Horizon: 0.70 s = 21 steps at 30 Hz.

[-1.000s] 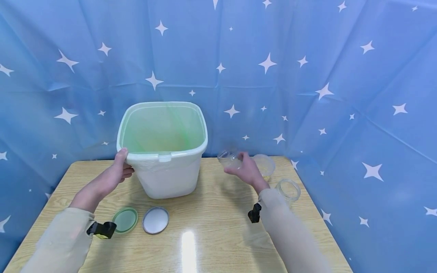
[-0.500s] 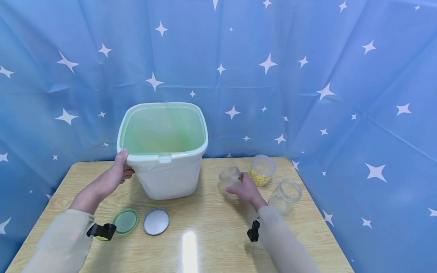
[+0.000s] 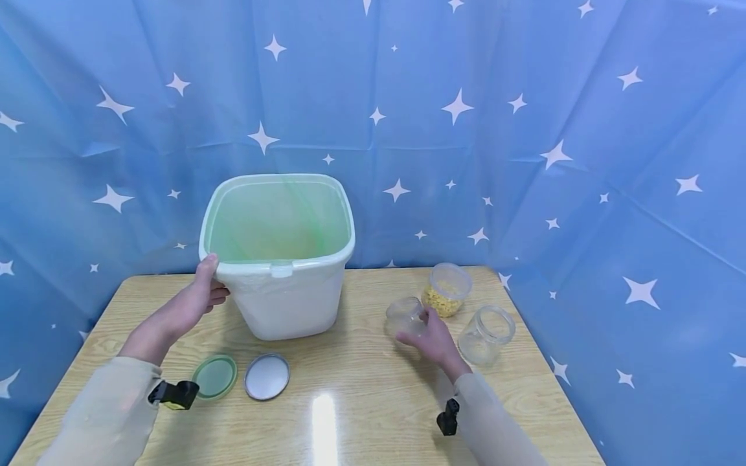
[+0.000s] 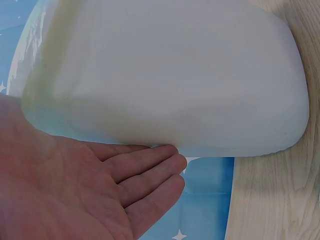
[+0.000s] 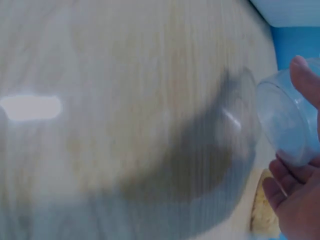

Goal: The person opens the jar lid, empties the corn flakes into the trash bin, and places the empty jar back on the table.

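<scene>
A white plastic bin, its inside tinted green, stands at the back left of the table. My left hand holds its near left corner, thumb at the rim and fingers against the outer wall. In the left wrist view these fingers are nearly straight along the wall. To the right of the bin, my right hand grips a clear jar between thumb and fingers. The right wrist view shows the jar's round end facing the camera. Whether the jar touches the table cannot be made out.
Beside the right hand stand a clear jar of small yellow pieces and another clear jar. A green lid and a silver-rimmed lid lie in front of the bin. A starry blue curtain hangs behind the table.
My right hand has brought the clear jar down, then slightly right and closer to the jar of yellow pieces. My left hand and the bin have stayed in place.
</scene>
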### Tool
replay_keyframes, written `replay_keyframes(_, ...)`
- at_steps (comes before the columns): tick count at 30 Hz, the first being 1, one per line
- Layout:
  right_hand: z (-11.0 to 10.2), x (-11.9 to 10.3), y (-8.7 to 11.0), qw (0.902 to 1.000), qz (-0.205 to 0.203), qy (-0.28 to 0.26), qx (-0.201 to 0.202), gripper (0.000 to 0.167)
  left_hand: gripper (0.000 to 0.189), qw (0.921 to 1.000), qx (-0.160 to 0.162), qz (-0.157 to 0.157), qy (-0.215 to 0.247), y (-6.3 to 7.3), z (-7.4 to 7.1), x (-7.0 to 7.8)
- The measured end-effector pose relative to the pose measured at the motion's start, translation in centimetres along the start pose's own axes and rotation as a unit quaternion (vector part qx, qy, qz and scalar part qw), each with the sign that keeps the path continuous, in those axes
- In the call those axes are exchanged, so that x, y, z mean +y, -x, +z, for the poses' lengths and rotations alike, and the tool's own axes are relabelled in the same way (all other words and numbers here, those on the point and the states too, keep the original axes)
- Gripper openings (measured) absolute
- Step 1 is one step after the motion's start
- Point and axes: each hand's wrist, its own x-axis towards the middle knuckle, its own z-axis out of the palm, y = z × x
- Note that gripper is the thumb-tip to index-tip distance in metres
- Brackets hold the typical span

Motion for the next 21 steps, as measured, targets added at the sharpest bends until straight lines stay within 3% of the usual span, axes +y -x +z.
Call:
replay_keyframes(10, -1.4, 1.9, 2.7, 0.9999, 0.005, 0.008, 0.01, 0.094, 0.094, 1.0, 0.005, -0.002, -0.005, 0.1, 0.2, 0.1)
replay_keyframes(21, -1.9, 3.5, 3.8, 0.9988, -0.019, 0.039, 0.024, 0.095, 0.094, 0.9999, 0.006, -0.001, -0.014, 0.4, 0.4, 0.2)
